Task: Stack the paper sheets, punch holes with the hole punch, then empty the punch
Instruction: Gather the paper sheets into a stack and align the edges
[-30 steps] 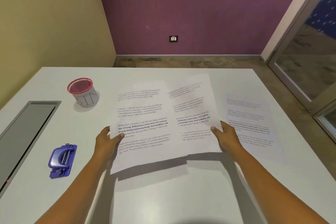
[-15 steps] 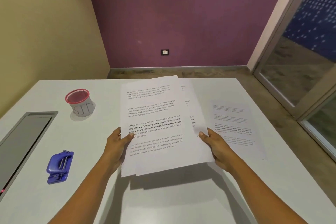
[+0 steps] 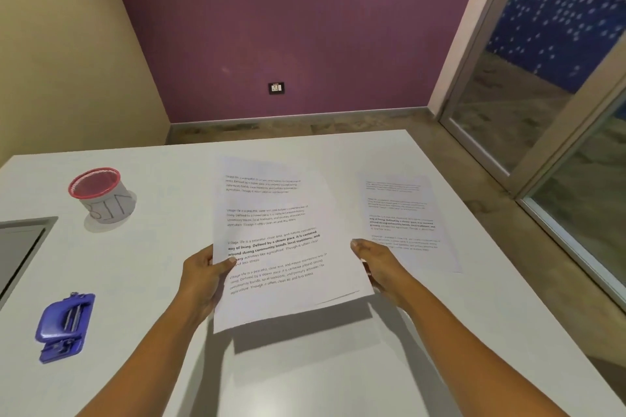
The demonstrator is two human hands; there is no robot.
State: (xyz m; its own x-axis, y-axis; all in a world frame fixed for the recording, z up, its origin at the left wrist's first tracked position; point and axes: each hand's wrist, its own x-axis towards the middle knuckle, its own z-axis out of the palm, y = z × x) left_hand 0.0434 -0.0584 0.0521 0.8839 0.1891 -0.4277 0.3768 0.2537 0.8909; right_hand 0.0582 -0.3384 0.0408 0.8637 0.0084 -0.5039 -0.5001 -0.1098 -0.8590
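Note:
Two printed paper sheets (image 3: 281,240) overlap almost fully, held above the white table (image 3: 305,376). My left hand (image 3: 203,278) grips their left edge with the thumb on top. My right hand (image 3: 376,264) grips their right edge. A third printed sheet (image 3: 406,220) lies flat on the table to the right. The blue hole punch (image 3: 64,327) sits at the table's left front, apart from both hands.
A small white bin with a red mesh rim (image 3: 101,196) stands at the back left. A grey recessed panel (image 3: 20,247) is set into the table's left edge. A glass door (image 3: 559,112) is at the right.
The two held sheets, side by side one second ago, have slid together into one overlapping pile. Both hands have come closer together, and the view has tilted up.

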